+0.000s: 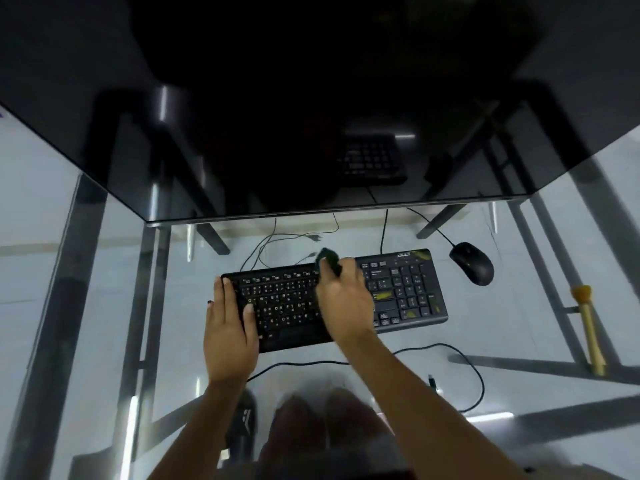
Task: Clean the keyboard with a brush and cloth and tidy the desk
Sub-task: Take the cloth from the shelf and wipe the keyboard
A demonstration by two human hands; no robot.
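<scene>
Both forearms reach forward from under my view. My left hand (230, 327) lies flat, fingers straight, pressing the left end of the black keyboard (405, 292). My right hand (346, 299) curls around a dark cloth (329, 261), holding it on the keyboard's upper middle rows. Well right of that hand, on the glass desk (104, 306), lie the mouse (471, 263) and, farther out, the wooden-handled brush (588, 327).

The keyboard (398, 292) bears "acer" at its top right edge — key legends too small to read.
</scene>
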